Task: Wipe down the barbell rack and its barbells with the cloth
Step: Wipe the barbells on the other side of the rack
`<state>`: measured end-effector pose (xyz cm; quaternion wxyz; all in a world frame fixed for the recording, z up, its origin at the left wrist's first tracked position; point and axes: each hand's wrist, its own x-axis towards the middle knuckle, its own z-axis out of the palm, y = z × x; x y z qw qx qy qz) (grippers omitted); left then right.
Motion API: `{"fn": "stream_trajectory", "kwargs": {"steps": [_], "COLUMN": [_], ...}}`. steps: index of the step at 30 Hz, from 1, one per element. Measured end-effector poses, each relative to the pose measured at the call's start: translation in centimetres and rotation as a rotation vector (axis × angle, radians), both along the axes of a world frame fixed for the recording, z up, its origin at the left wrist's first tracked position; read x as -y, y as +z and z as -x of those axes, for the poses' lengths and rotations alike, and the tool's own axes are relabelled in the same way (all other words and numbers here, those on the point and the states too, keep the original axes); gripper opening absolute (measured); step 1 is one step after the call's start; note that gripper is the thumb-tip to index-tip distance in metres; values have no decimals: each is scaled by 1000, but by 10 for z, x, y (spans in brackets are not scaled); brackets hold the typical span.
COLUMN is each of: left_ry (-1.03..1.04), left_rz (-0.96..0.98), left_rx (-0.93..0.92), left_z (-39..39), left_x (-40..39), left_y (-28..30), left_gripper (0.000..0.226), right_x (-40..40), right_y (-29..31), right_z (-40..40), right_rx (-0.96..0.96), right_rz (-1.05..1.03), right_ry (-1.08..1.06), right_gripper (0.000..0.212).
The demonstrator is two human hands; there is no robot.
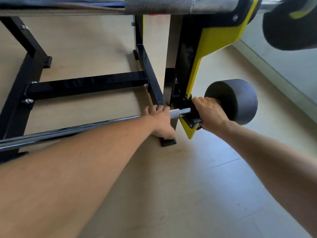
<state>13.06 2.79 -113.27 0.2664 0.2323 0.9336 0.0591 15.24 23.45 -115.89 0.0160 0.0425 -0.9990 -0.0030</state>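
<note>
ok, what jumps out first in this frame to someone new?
Two bare forearms reach down to the lowest barbell: the left hand grips its steel bar beside the yellow rack plate, while the right hand presses a dark red cloth against the bar between that plate and the black weight. Another barbell lies blurred along the top edge.

Supporting surface: light wood-pattern floor (pixel 197 186), with plank seams visible to the near right of the barbell rack (pixel 85 85). The rack, a black steel frame, stands directly on this floor. Its near right foot (pixel 169 142), a black end cap, sits flat on the boards; a second capped foot (pixel 48 61) rests at the rack's far left. A black crossbar joins the two base rails just above the floor. A pale skirting strip (pixel 274 74) borders the floor right of the rack.
</note>
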Motion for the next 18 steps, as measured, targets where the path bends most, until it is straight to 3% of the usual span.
{"fn": "stream_trajectory", "kwargs": {"steps": [6,9,11,14,16,18], "left_ry": [-108,-95,-5,314,480,602], "left_rz": [-172,-252,-398,-814,-1013,-1153], "left_rx": [-111,-48,81,300,431,533], "left_z": [-18,-29,-40,-54,-59,-61], "left_x": [31,48,63,85,96,114], "left_y": [-17,-14,-2,12,27,35], "left_gripper": [116,108,92,63,60,56], "right_x": [6,10,23,62,99,145], "right_y": [9,22,40,64,73,72], "right_z": [-37,-48,-57,-80,-93,-97], "right_rx": [-135,-177,-228,-484,-623,-608], "right_rz": [313,206,323,429,383,366], "right_ry": [-166,-247,-297,-72,188,378], "right_gripper": [51,57,58,50,36,31]}}
